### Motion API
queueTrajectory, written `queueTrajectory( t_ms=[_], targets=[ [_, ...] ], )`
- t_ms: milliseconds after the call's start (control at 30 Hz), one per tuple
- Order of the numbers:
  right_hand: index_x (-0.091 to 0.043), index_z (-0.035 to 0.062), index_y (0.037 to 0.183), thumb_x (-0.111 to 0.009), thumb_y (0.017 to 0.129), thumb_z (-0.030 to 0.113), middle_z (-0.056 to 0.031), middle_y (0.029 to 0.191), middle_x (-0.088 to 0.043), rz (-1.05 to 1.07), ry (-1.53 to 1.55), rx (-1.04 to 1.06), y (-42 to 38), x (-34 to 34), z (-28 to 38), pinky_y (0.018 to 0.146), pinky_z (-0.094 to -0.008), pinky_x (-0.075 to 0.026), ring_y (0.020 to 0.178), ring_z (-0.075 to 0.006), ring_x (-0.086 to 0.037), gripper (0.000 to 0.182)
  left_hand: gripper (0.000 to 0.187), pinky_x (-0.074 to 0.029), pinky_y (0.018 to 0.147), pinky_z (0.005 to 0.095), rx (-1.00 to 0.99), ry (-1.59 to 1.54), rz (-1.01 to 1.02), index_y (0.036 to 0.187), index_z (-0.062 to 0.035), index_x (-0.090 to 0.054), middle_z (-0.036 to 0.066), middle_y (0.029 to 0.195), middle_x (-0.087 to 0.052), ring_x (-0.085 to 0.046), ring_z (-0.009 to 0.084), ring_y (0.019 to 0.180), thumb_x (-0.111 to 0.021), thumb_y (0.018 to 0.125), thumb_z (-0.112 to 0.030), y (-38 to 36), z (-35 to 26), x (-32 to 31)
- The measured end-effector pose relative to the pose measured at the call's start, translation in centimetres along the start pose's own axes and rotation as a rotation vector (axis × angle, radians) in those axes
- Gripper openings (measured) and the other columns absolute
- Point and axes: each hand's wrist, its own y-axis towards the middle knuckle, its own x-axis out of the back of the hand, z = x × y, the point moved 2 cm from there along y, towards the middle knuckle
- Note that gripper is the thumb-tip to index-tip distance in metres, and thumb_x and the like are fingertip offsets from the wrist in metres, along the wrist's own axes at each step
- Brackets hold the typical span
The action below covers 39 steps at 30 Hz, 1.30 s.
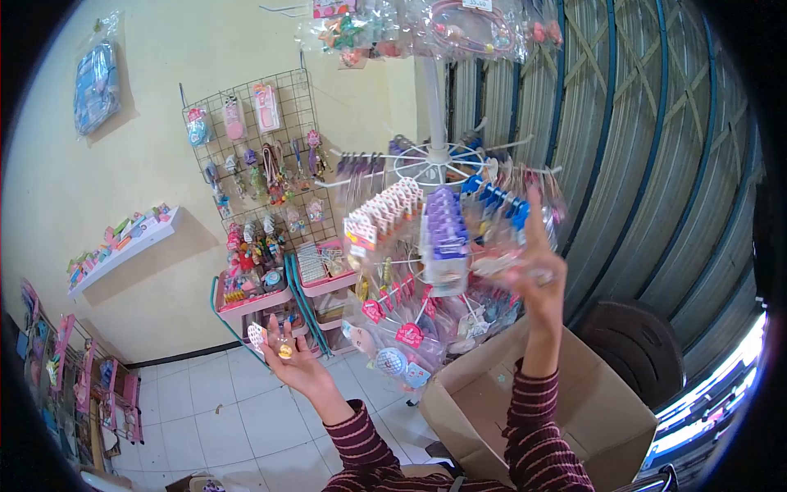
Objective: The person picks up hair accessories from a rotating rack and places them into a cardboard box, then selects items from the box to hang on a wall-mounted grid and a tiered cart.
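Hanging small carded accessories on the rotating display rack [434,160] looks to us like the step in hand. Our right hand [537,275] is raised at the rack's hooks, index finger pointing up, the other fingers pinching a clear packet [492,264] just beside the row of purple-carded packets [444,234]; the hand is blurred, so we cannot tell exactly how the packet sits in the grip. Our left hand [288,354] is held palm up and loosely cupped, with a small yellowish bead-like item [284,350] resting in it and a small card [257,334] at the fingertips. Blue-carded packets [496,199] hang to the right of the purple ones, white-carded ones [385,209] to the left. Below the rack stands an open cardboard box [574,394]. Further out, a wire grid panel [262,156] on the wall carries more trinkets, with pink trays [246,299] beneath and a wall shelf [123,242] to the left. We judge the next move needs the packet's hole lined up with a free hook.
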Motion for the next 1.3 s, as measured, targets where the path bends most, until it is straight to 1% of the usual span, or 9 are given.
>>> queueTrajectory(
  t_ms=[167, 300, 500, 633, 667, 800, 900, 1067, 1300],
  targets=[
    [-0.051, 0.0045, 0.066, -0.064, 0.064, 0.021, -0.0216, 0.130, -0.018, -0.231, 0.111, -0.089, 0.2, 5.1, 0.0, 0.098, -0.0429, -0.009, 0.122, -0.0291, -0.016, 0.021, 0.033, -0.033, 0.074, 0.0277, 0.030, -0.009, 0.043, 0.104, -0.0102, -0.044, 0.006, 0.108, -0.048, -0.045, 0.0149, 0.090, -0.037, 0.084, -0.035, -0.6, 0.7, -0.6],
    [-0.053, -0.0076, 0.089, -0.060, 0.063, 0.027, -0.0217, 0.128, -0.024, -0.323, 0.007, 0.000, -0.5, 7.1, 0.9, 0.097, -0.0469, -0.004, 0.122, -0.0290, -0.018, 0.044, 0.032, -0.034, 0.071, 0.0264, 0.062, -0.040, 0.056, 0.104, -0.0105, -0.044, 0.007, 0.108, -0.048, -0.046, 0.0145, 0.088, -0.036, 0.085, -0.034, -0.4, 1.4, -0.3],
    [-0.057, 0.0006, 0.084, -0.060, 0.067, 0.021, -0.0212, 0.124, -0.031, -0.395, -0.031, 0.069, -1.6, 5.7, 1.8, 0.097, -0.0471, -0.010, 0.121, -0.0309, -0.020, 0.027, 0.030, -0.035, 0.070, 0.0252, 0.095, -0.017, 0.110, 0.106, -0.0141, -0.043, 0.004, 0.108, -0.049, -0.045, 0.0140, 0.092, -0.040, 0.083, -0.033, -0.9, 1.8, -0.8],
    [-0.063, 0.0124, 0.065, -0.061, 0.067, 0.015, -0.0185, 0.117, -0.042, -0.354, -0.742, 0.421, -3.0, 2.2, 1.9, 0.096, -0.0427, -0.016, 0.119, -0.0336, -0.023, 0.003, 0.033, -0.038, 0.066, 0.0244, 0.091, -0.016, 0.073, 0.106, -0.0073, -0.042, 0.010, 0.111, -0.045, -0.047, 0.0166, 0.088, -0.036, 0.085, -0.032, -1.3, 2.0, -1.3],
    [-0.065, 0.0189, 0.064, -0.065, 0.061, 0.016, -0.0172, 0.124, -0.035, -0.351, -0.959, 0.536, -3.6, 1.4, 1.4, 0.097, -0.0410, -0.012, 0.121, -0.0341, -0.017, 0.004, 0.033, -0.039, 0.066, 0.0241, 0.092, -0.017, 0.084, 0.107, -0.0070, -0.042, 0.010, 0.111, -0.045, -0.047, 0.0165, 0.088, -0.036, 0.085, -0.031, -1.4, 2.1, -1.3],
    [-0.066, 0.0285, 0.072, -0.068, 0.057, 0.018, -0.0126, 0.134, -0.014, -0.405, -1.085, 0.622, -3.2, -0.3, 0.3, 0.098, -0.0368, -0.001, 0.124, -0.0330, 0.000, 0.018, 0.034, -0.038, 0.069, 0.0255, 0.107, -0.026, 0.157, 0.107, -0.0060, -0.041, 0.010, 0.110, -0.046, -0.047, 0.0161, 0.087, -0.036, 0.085, -0.031, -1.5, 2.0, -1.1],
    [-0.066, 0.0237, 0.062, -0.073, 0.052, 0.015, -0.0129, 0.134, -0.010, -0.350, -1.095, 0.607, -3.0, -1.2, 0.4, 0.098, -0.0410, 0.000, 0.124, -0.0327, 0.004, 0.014, 0.033, -0.037, 0.072, 0.0277, 0.085, 0.000, 0.131, 0.105, -0.0062, -0.042, 0.009, 0.109, -0.047, -0.046, 0.0157, 0.086, -0.037, 0.085, -0.031, -1.6, 1.7, -1.3],
    [-0.066, 0.0272, 0.072, -0.061, 0.065, 0.019, -0.0140, 0.132, -0.019, -0.349, -1.174, 0.656, -2.3, -2.6, -0.7, 0.098, -0.0400, 0.000, 0.124, -0.0319, 0.000, 0.012, 0.033, -0.037, 0.073, 0.0279, 0.092, 0.009, 0.107, 0.105, -0.0063, -0.042, 0.008, 0.108, -0.047, -0.046, 0.0153, 0.086, -0.037, 0.084, -0.032, -1.8, 1.7, -1.2],
    [-0.066, 0.0272, 0.072, -0.060, 0.066, 0.019, -0.0141, 0.131, -0.023, -0.364, -1.197, 0.568, -2.4, -3.2, -0.4, 0.098, -0.0416, -0.001, 0.124, -0.0333, 0.000, 0.012, 0.035, -0.036, 0.069, 0.0247, 0.103, 0.065, 0.144, 0.107, -0.0084, -0.043, 0.008, 0.110, -0.048, -0.046, 0.0142, 0.088, -0.037, 0.084, -0.034, -2.7, 1.9, -1.7]
  ],
)
